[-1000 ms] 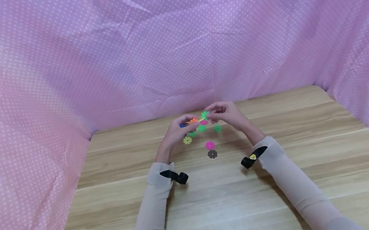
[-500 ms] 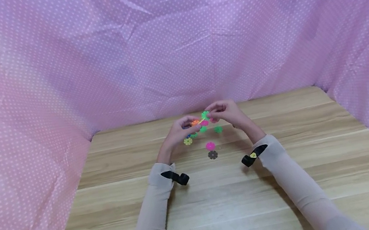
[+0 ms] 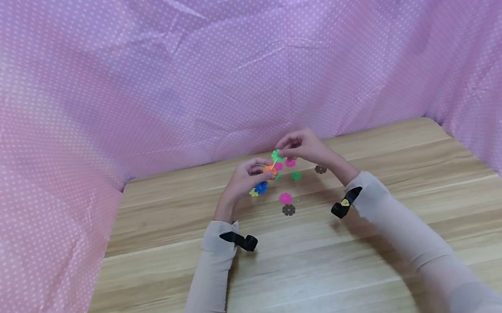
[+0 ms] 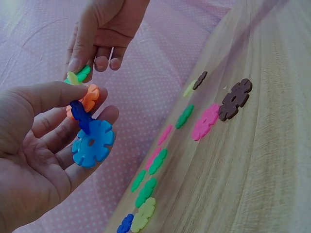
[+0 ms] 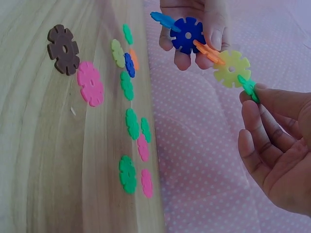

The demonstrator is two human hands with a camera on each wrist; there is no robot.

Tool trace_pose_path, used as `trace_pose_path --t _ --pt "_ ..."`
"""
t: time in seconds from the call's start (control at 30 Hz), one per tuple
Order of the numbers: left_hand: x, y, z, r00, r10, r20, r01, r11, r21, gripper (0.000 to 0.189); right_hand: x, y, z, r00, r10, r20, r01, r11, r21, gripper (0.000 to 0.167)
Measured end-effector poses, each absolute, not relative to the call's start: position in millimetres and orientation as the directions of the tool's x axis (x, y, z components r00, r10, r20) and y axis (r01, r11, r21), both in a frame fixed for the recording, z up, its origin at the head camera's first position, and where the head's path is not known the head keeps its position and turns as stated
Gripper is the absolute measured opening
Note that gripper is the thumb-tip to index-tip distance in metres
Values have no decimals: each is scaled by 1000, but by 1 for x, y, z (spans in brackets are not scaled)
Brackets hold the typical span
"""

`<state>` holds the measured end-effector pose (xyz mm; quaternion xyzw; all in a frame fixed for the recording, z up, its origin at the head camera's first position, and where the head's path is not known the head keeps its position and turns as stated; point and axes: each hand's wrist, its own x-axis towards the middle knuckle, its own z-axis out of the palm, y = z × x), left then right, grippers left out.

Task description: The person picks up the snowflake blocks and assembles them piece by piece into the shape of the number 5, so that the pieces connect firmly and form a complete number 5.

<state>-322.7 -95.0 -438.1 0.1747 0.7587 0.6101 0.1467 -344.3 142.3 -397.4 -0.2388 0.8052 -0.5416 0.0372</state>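
Both hands hold a short chain of slotted plastic snowflake discs above the table's far part. In the right wrist view, it runs from a light blue disc through a dark blue disc, an orange disc and a yellow disc to a green disc. My left hand pinches the orange disc between thumb and fingers, the blue end hanging beside its fingers. My right hand pinches the green disc at the other end, its remaining fingers loosely bent.
Loose discs lie on the wooden table under the hands: a pink disc touching a dark brown disc, another brown disc, and several green, pink, yellow and blue ones. A pink dotted cloth rises behind the table.
The chain has turned in the hands, so its orange face and blue end now show by the left hand. My right hand has risen slightly, still holding the green disc.
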Motion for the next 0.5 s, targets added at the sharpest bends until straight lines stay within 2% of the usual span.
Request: trace_pose_path --t 0.23,0.5 --pt "-321 -95 -438 -905 426 -15 69 180 981 31 -347 141 -396 -871 -451 196 -359 312 -880 20" --pt "-318 -97 -436 -879 473 -55 23 157 987 42 -350 141 -393 -871 -452 193 -353 302 -885 21"
